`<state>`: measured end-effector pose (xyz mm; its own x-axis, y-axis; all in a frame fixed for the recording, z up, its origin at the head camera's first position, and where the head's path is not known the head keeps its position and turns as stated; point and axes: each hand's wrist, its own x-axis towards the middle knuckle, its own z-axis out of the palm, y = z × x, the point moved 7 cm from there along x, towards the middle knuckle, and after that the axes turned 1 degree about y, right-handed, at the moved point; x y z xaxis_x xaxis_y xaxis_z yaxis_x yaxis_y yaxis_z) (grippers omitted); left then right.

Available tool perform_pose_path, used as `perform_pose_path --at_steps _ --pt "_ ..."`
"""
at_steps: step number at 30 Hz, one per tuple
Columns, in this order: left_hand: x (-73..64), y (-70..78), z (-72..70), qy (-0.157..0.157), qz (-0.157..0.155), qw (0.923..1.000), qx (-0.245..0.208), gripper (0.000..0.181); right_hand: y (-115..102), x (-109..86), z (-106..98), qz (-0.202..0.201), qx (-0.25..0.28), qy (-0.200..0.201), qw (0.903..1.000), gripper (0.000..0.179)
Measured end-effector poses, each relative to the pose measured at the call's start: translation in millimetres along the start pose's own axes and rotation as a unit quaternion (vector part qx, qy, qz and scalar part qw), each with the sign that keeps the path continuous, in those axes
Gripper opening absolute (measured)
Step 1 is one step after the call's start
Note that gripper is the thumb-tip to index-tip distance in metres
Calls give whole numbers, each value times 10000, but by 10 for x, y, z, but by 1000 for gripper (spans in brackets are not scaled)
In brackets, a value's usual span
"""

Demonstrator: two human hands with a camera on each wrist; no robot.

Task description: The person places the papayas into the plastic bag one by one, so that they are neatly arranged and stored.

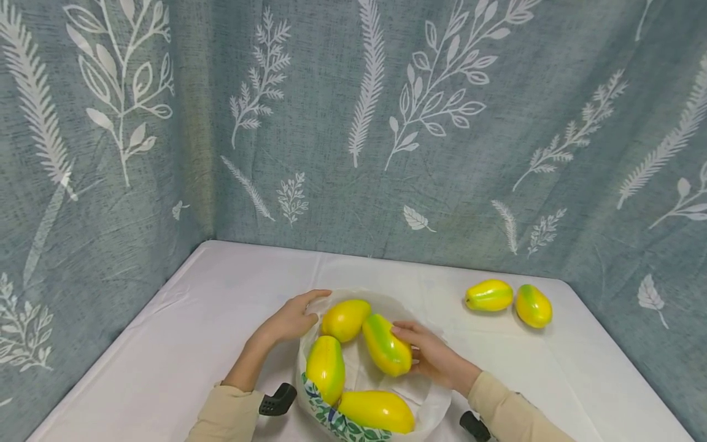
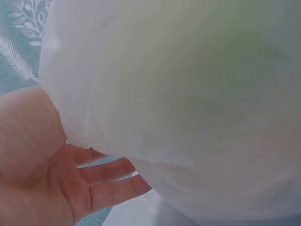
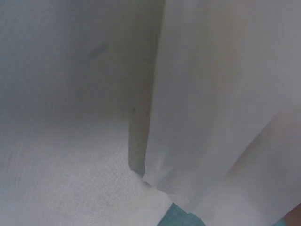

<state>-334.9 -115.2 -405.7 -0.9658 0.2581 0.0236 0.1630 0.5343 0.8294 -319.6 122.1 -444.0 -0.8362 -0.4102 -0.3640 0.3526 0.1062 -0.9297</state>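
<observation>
A white plastic bag [image 1: 436, 402] with a green leaf print stands with its mouth spread wide. My right hand [image 1: 436, 356] reaches over the right side and grips a yellow-green papaya [image 1: 386, 347] above the inside of the bag. In the right wrist view, the bag's wall [image 3: 197, 117] hides that hand's fingers. At the far left of the rim, my left hand [image 1: 289, 319] holds the bag's edge, thumb on the inner side. Its fingers [image 2: 110, 190] stretch along the outside. Inside lie papayas: one at the back [image 1: 345, 320], one at left [image 1: 326, 368] and one in front [image 1: 378, 411].
Two more papayas, one on its side [image 1: 490, 296] and one beside it [image 1: 533, 306], lie at the back right of the white-covered table [image 1: 237, 288]. A blue-green curtain [image 1: 320, 123] with white leaf prints hangs behind and at both sides.
</observation>
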Motion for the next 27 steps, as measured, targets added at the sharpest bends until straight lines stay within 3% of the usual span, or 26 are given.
perform_pose_path --at_steps 5,16,27 --pt "13 2 2 -1 31 10000 32 52 22 15 17 92 146 67 9998 72" --pt "2 8 4 -22 -21 10000 92 52 36 0 65 92 -396 107 9991 72" --pt "33 -38 18 25 -42 10000 27 52 77 -6 145 182 -491 -39 9986 74"
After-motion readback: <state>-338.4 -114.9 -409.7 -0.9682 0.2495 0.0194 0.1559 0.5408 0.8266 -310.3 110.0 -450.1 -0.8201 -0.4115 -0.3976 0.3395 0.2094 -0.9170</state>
